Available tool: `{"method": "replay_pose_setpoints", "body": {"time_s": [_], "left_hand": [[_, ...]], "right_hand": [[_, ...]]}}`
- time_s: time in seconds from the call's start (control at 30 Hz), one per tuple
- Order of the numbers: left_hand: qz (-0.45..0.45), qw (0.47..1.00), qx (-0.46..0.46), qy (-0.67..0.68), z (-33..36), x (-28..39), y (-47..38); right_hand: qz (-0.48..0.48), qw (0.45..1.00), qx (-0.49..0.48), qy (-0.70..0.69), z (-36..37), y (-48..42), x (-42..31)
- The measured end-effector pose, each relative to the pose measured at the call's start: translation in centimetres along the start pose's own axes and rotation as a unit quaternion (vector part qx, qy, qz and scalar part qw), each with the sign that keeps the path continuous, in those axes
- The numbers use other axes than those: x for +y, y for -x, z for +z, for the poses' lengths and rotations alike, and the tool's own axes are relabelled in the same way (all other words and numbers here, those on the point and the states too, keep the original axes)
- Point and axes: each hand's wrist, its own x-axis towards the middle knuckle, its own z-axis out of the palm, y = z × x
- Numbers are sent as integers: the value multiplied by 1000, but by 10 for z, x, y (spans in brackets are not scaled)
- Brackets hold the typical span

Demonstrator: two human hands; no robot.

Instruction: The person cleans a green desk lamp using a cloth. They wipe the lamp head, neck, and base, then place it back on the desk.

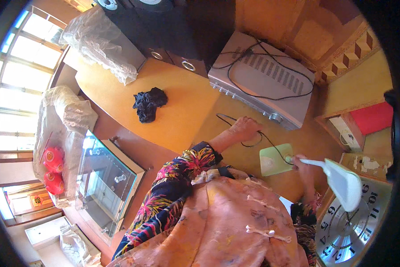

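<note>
My left hand is closed around a thin black cord, with a loop of it hanging on either side of the fist. From there the cord runs to a pale green and white lamp-like object, probably a small desk lamp. Its neck is in the grip of my right hand. The square green base points left, over the wooden tabletop, and the broad white head tilts down to the right, in front of a wall clock. The cord's far end is hidden.
A silver amplifier with a loose black cable on top stands ahead. Crumpled black cloth lies on the tabletop, near dark loudspeakers. Left are a glass-topped table and red ornaments. An open-fronted wooden compartment is at right.
</note>
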Motion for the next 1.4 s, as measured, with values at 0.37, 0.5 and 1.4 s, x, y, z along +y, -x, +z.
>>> {"method": "replay_pose_setpoints", "body": {"time_s": [0.37, 0.5, 1.4], "left_hand": [[37, 958, 281, 39, 6, -123, 90], [-78, 968, 226, -73, -23, -197, 143], [19, 983, -31, 181, 11, -25, 17]], "right_hand": [[14, 993, 22, -112, 106, -69, 79], [-175, 954, 174, -171, 139, -72, 85], [-185, 919, 314, -150, 95, -39, 142]]}}
